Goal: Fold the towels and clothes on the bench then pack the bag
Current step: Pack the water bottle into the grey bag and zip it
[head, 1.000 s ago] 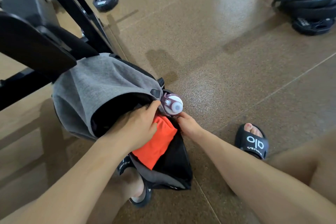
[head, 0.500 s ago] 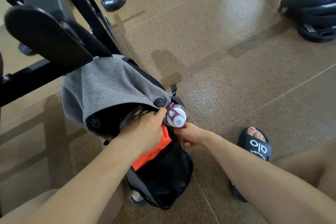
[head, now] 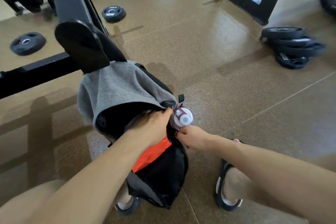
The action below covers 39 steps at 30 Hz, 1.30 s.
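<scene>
Packing the bag on the gym floor

Left hand (head: pixel 154 123) grips the bag (head: pixel 116 92) mouth's far rim; right hand (head: pixel 190 137) pinches the near-right edge below the bottle (head: pixel 182 118) (orange cloth (head: pixel 151 152) already inside). Hold the opening wide, then press contents down evenly.

Floor (head: pixel 209 45): I see glossy brown speckle.
Weight plates (head: pixel 292 45): stacked, 2 o'clock.
Bench frame (head: pixel 72 5): black, 11 o'clock.

Bright, even daylight; pale glare sheens the floor (head: pixel 209 45) well beyond the fingers. Soft shadows lie left of them. Wide-angle bending and motion blur smear the frame's edges.
</scene>
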Tool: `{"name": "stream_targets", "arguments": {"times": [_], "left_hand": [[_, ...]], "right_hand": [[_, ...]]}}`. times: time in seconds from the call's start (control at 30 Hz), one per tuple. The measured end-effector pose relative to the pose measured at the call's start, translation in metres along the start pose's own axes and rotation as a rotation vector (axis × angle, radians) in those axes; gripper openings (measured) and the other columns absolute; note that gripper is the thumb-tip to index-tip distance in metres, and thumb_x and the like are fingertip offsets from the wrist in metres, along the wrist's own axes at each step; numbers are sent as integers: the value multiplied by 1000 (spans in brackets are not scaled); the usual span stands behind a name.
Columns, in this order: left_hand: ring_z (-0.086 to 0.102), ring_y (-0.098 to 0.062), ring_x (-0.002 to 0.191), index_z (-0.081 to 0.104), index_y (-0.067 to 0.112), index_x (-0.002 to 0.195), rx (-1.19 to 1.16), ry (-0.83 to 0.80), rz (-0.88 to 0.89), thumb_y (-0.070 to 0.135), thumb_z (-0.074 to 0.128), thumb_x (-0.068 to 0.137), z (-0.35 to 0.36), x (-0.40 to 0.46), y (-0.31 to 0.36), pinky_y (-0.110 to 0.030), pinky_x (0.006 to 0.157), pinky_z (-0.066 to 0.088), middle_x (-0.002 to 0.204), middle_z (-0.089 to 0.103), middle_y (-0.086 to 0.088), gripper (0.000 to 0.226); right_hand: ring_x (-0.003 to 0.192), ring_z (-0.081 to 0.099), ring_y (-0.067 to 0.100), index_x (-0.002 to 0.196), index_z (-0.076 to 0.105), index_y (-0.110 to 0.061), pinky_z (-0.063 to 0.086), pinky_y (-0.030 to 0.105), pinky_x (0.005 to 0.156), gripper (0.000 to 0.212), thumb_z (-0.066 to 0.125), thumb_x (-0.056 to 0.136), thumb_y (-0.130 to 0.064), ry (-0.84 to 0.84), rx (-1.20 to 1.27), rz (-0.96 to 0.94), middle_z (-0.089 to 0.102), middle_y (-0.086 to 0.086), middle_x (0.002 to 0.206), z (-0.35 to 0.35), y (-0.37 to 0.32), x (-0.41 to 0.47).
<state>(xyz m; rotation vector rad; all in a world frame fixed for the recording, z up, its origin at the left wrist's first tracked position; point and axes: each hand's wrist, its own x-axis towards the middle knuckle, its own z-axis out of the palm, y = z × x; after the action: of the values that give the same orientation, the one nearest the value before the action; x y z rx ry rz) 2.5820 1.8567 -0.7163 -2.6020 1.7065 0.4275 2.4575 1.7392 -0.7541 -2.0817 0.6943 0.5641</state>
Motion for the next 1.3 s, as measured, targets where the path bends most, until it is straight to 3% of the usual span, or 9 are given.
{"name": "stream_targets", "arguments": {"times": [0.1,0.2,0.47,0.57,0.67,0.8,1.0,1.13,1.3], "left_hand": [[62,-35,109,44,21,119,-27,-2,6,9,46,89,-4,-2,12,-39,84,49,111,69,-8,33],[62,-34,110,44,19,120,-72,5,23,13,52,87,-9,-7,25,-37,86,45,113,68,-8,35],[62,-23,97,30,27,123,-349,-43,-47,56,71,78,-18,-50,54,-40,83,53,110,61,-3,67],[59,-23,96,28,25,126,-380,-138,-157,64,74,73,-3,-69,66,-32,76,45,112,55,-4,81],[60,-30,117,20,13,148,-245,-223,-272,68,70,76,13,-78,69,-37,84,48,139,48,-12,103],[58,-32,119,20,15,153,-97,-139,-268,51,59,91,5,-76,59,-43,88,53,143,46,-11,82],[56,-23,105,43,25,102,-182,58,-335,76,53,80,-32,-85,73,-37,76,45,112,51,1,56],[45,-27,126,50,18,128,-44,50,-403,73,52,81,-17,-85,96,-40,92,49,135,47,-5,73],[46,-30,125,51,9,133,-15,-1,-456,42,53,90,-21,-71,109,-41,90,47,139,46,-10,55]], "right_hand": [[64,53,15,67,49,-18,40,24,59,36,48,101,-28,-9,-40,13,54,-2,67,-20,-2,-20],[48,42,11,66,46,-16,36,22,47,37,53,99,-31,18,43,45,46,-2,59,-32,-4,-36],[42,23,9,70,47,-20,16,19,37,26,52,96,-20,-31,628,199,37,-1,61,-32,-17,-50],[42,21,9,70,46,-21,14,19,38,23,53,92,-18,-21,588,187,36,-3,59,-33,-16,-52],[42,21,12,68,41,-19,15,18,40,25,54,90,-16,-32,457,143,30,0,57,-35,-19,-54],[41,21,13,67,41,-17,15,20,39,28,54,92,-17,-87,431,88,30,-1,51,-43,-30,-58],[36,19,8,65,46,-16,10,19,36,34,54,98,-19,-167,562,37,37,-8,42,-62,-45,-70],[41,19,8,64,47,-16,11,19,37,35,56,97,-20,-203,558,8,37,-7,49,-65,-46,-75],[40,19,10,63,46,-15,13,19,34,34,57,95,-18,-171,515,-22,32,1,55,-66,-39,-76]]}}
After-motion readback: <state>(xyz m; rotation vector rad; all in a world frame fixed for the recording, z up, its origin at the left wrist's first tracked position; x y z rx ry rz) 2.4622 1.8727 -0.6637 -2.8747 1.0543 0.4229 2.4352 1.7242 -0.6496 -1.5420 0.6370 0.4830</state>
